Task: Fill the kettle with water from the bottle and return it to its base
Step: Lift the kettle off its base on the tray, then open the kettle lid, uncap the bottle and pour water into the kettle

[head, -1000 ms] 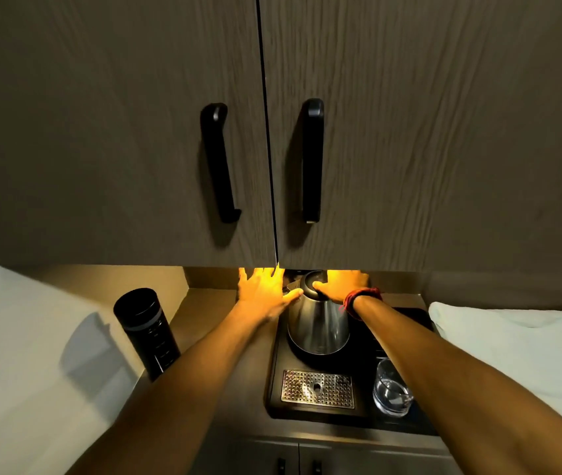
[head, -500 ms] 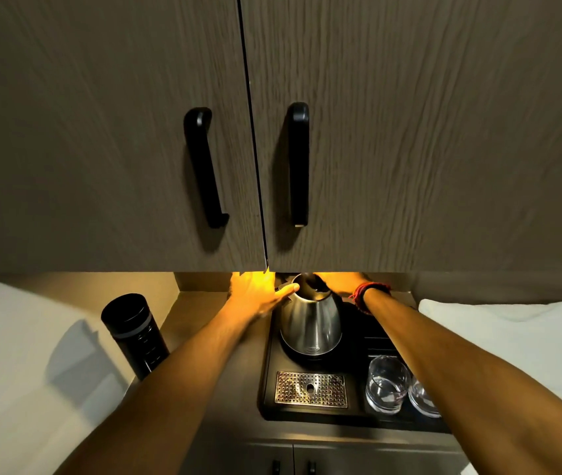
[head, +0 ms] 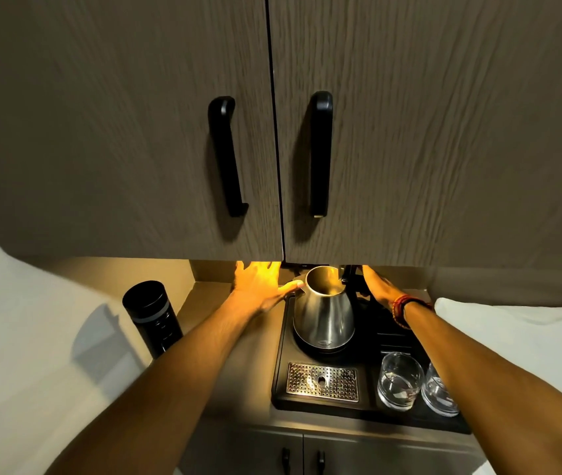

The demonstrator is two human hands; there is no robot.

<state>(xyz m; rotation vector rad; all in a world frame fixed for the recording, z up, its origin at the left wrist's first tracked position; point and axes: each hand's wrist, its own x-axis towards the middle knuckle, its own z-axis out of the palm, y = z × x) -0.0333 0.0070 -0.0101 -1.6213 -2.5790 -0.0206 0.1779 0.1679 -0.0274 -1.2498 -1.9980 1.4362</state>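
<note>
A steel kettle (head: 324, 317) stands on its round base (head: 320, 347) at the back of a black tray (head: 279, 378). Its black lid (head: 348, 273) is tipped up, so the lit inside shows. My left hand (head: 259, 286) is spread open beside the kettle, with the thumb touching the spout at the rim. My right hand (head: 377, 286) is wrapped around the black handle on the kettle's right; the overhead cabinet partly hides its fingers. A black cylindrical bottle (head: 152, 317) stands upright on the counter to the left, clear of both hands.
Two closed cabinet doors with black handles (head: 226, 156) hang low over the counter, close above the kettle. The tray also holds a perforated drip grate (head: 322, 382) and two glasses (head: 399, 380) at front right. White bedding (head: 519, 337) lies on the right.
The kettle's lid was down under my right hand and is now tipped up. My right hand has shifted to the handle side. The view has tilted down slightly.
</note>
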